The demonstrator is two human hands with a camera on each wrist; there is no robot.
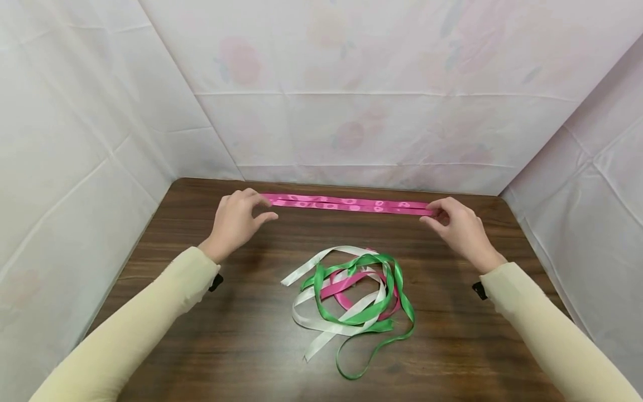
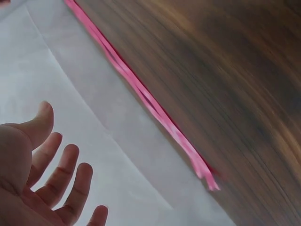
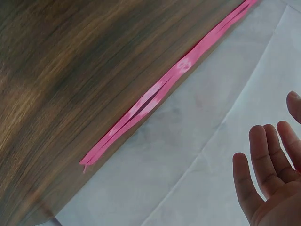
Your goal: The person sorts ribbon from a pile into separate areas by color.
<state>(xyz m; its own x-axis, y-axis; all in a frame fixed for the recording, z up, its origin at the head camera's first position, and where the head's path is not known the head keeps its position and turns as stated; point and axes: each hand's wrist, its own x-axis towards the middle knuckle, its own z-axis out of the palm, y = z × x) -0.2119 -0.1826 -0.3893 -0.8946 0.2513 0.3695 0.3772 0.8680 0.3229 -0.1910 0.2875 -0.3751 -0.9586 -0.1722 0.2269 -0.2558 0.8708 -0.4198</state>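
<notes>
Two pink ribbon strips [image 1: 351, 205] lie side by side along the far edge of the table, stretched nearly straight with a thin gap between them in places. My left hand [image 1: 238, 220] hovers by their left end, thumb and fingers spread apart. At the right end is my right hand [image 1: 462, 226], its fingers loosely bent. Both wrist views show the hands beside the pink strips [image 2: 136, 87] with nothing in them. Nearer to me lies a loose tangle of a white ribbon [image 1: 305, 272], a green ribbon [image 1: 382, 325] and a pink ribbon [image 1: 346, 283].
The dark wooden table [image 1: 201, 340] has rounded far corners. Pale cloth with faint fruit prints [image 1: 351, 134] hangs right behind its far edge, and more cloth [image 1: 90, 184] hangs at the left and right sides.
</notes>
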